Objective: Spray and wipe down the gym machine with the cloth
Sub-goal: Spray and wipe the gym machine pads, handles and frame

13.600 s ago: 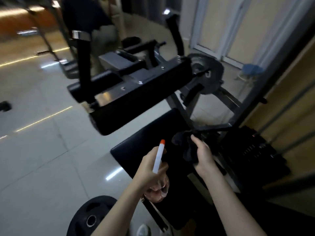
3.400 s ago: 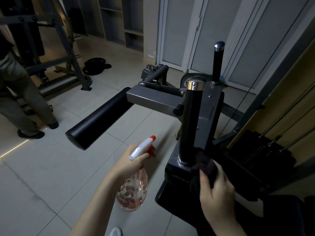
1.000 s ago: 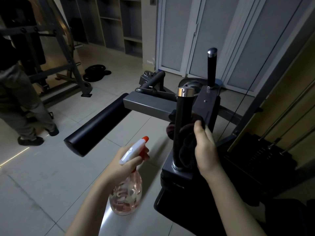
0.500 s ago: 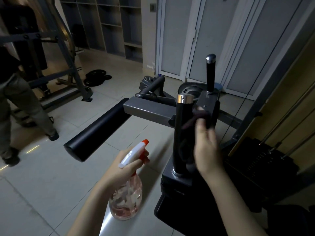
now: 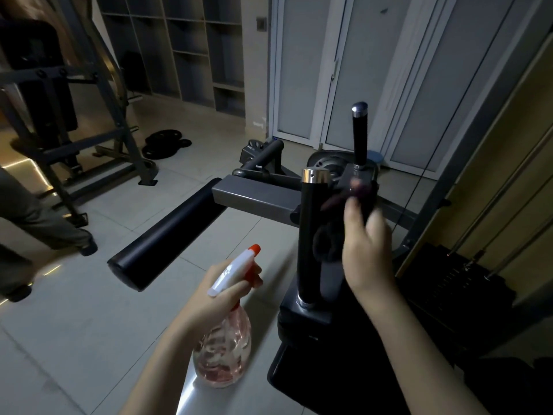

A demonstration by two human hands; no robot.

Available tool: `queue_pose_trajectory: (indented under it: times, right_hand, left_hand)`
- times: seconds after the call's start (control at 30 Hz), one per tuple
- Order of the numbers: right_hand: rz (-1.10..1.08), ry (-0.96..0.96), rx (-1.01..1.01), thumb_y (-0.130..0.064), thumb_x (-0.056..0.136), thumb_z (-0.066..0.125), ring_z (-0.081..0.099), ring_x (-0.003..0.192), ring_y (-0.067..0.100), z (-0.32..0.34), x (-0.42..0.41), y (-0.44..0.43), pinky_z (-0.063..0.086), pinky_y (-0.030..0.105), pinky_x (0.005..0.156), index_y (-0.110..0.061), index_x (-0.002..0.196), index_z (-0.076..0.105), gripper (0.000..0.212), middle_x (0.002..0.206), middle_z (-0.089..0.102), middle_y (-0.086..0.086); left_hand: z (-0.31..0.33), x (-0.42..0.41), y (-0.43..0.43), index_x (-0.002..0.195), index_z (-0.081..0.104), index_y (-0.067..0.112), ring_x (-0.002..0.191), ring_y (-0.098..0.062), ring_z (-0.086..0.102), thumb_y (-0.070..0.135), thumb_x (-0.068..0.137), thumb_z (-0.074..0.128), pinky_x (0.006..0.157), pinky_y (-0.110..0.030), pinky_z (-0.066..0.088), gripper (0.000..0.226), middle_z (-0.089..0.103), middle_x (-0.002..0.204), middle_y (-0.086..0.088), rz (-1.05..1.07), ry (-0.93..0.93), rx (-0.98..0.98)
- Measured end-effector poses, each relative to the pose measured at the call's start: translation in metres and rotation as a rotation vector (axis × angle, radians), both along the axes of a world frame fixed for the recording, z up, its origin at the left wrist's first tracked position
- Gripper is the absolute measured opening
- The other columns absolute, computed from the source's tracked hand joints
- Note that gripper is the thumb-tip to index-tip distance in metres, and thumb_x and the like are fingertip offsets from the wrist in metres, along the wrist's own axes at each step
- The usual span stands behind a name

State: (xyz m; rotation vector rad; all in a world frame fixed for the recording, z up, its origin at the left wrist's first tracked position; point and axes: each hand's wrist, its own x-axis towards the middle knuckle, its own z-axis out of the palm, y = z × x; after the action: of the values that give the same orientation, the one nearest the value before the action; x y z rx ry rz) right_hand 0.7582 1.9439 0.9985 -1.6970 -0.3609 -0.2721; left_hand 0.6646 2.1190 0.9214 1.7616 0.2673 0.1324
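Note:
My left hand (image 5: 223, 290) grips the neck of a clear pink spray bottle (image 5: 223, 353) with a white trigger and orange nozzle, held low and left of the gym machine. The machine's near upright black handle (image 5: 311, 235) has a chrome cap, and a second handle (image 5: 359, 136) stands behind it. My right hand (image 5: 366, 250) holds a dark cloth (image 5: 327, 238) against the grey bracket just right of the near handle; the hand is motion-blurred. A black roller pad (image 5: 167, 238) sticks out to the left on a grey arm.
A person's legs (image 5: 36, 223) stand at the far left beside another grey machine frame (image 5: 98, 109). Weight plates (image 5: 166, 143) lie on the tiled floor. The weight stack (image 5: 457, 283) and cables are at the right. Shelves and doors line the back wall.
My right hand has slid the cloth upward from the base of the near handle to the bracket beside its top. The bottle hand has stayed roughly in place. The person at the left has shifted.

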Motion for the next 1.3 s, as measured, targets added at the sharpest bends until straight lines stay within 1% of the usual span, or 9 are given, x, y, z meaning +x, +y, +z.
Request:
queue_pose_trajectory:
  times: [0.13, 0.2, 0.3, 0.43, 0.57, 0.77, 1.07, 1.2, 1.3]
  right_hand:
    - [-0.007, -0.177, -0.153, -0.030, 0.096, 0.041, 0.056, 0.101, 0.001, 0.005, 0.006, 0.036, 0.038, 0.002, 0.084, -0.013, 0.136, 0.040, 0.042, 0.117, 0.058, -0.004]
    - [-0.036, -0.174, -0.188, -0.028, 0.096, 0.042, 0.053, 0.079, -0.002, -0.014, 0.003, 0.033, 0.033, -0.005, 0.068, -0.006, 0.121, 0.051, 0.035, 0.095, 0.056, -0.012]
    - [0.034, -0.018, -0.190, -0.028, 0.098, 0.037, 0.049, 0.055, -0.002, -0.043, -0.002, 0.008, 0.035, 0.009, 0.055, -0.022, 0.082, 0.049, 0.022, 0.066, 0.048, -0.011]
    - [0.051, 0.233, -0.135, -0.031, 0.098, 0.041, 0.059, 0.084, 0.025, -0.025, 0.004, -0.009, 0.045, 0.035, 0.072, -0.018, 0.081, 0.051, 0.023, 0.084, 0.061, 0.008]
    - [-0.032, 0.156, 0.266, -0.040, 0.099, 0.034, 0.046, 0.104, 0.001, 0.041, 0.020, 0.001, 0.035, 0.015, 0.091, -0.023, 0.133, 0.042, 0.038, 0.109, 0.046, -0.016]
    - [0.019, -0.410, -0.704, -0.032, 0.095, 0.048, 0.059, 0.078, 0.024, 0.056, 0.041, 0.046, 0.045, 0.028, 0.063, -0.011, 0.106, 0.060, 0.027, 0.085, 0.063, 0.007]
    - [0.488, 0.117, -0.350, -0.028, 0.095, 0.050, 0.062, 0.077, 0.020, 0.074, 0.068, 0.036, 0.047, 0.037, 0.078, -0.020, 0.081, 0.060, 0.019, 0.078, 0.063, 0.001]
    - [0.270, -0.118, -0.149, -0.023, 0.097, 0.046, 0.057, 0.079, -0.006, 0.031, 0.039, 0.022, 0.043, 0.007, 0.067, -0.021, 0.103, 0.054, 0.010, 0.089, 0.059, -0.007]
    - [0.105, -0.309, -0.209, -0.019, 0.097, 0.047, 0.057, 0.087, 0.002, 0.014, 0.029, 0.020, 0.039, 0.000, 0.070, -0.014, 0.115, 0.054, 0.021, 0.098, 0.060, -0.002]
  left_hand:
    - [-0.007, -0.006, 0.003, 0.104, 0.063, 0.025, 0.091, -0.017, 0.063, 0.029, 0.070, 0.051, 0.081, -0.039, 0.049, 0.036, 0.071, 0.091, 0.004, -0.017, 0.040, 0.023]
    - [-0.009, -0.009, 0.002, 0.113, 0.061, 0.023, 0.087, -0.008, 0.063, 0.023, 0.075, 0.049, 0.080, -0.032, 0.049, 0.040, 0.070, 0.094, 0.005, -0.023, 0.037, 0.038]
    - [-0.007, -0.010, -0.002, 0.110, 0.062, 0.023, 0.076, 0.001, 0.061, 0.017, 0.081, 0.051, 0.071, -0.019, 0.046, 0.032, 0.069, 0.093, 0.002, -0.022, 0.038, 0.031]
    - [-0.004, -0.007, -0.003, 0.116, 0.060, 0.029, 0.085, -0.006, 0.062, 0.023, 0.074, 0.047, 0.075, -0.023, 0.046, 0.043, 0.069, 0.094, 0.003, -0.041, 0.023, 0.042]
    - [0.000, -0.006, -0.005, 0.110, 0.061, 0.035, 0.086, -0.005, 0.061, 0.023, 0.073, 0.047, 0.077, -0.028, 0.046, 0.041, 0.069, 0.092, 0.007, -0.023, 0.002, 0.025]
    - [0.001, -0.012, -0.002, 0.116, 0.058, 0.031, 0.094, -0.007, 0.061, 0.024, 0.075, 0.047, 0.085, -0.028, 0.048, 0.043, 0.068, 0.099, 0.005, -0.038, 0.015, 0.066]
    - [0.002, -0.014, -0.004, 0.108, 0.061, 0.024, 0.091, -0.011, 0.064, 0.019, 0.073, 0.049, 0.079, -0.018, 0.047, 0.037, 0.068, 0.096, -0.008, -0.019, -0.029, 0.038]
    - [0.012, -0.011, -0.006, 0.106, 0.064, 0.024, 0.081, -0.007, 0.064, 0.017, 0.072, 0.049, 0.071, -0.016, 0.049, 0.038, 0.070, 0.090, -0.003, -0.026, -0.073, 0.013]
    - [0.015, -0.006, -0.005, 0.099, 0.066, 0.017, 0.080, -0.005, 0.064, 0.018, 0.071, 0.050, 0.070, -0.014, 0.049, 0.033, 0.072, 0.089, -0.001, -0.037, -0.066, 0.030]
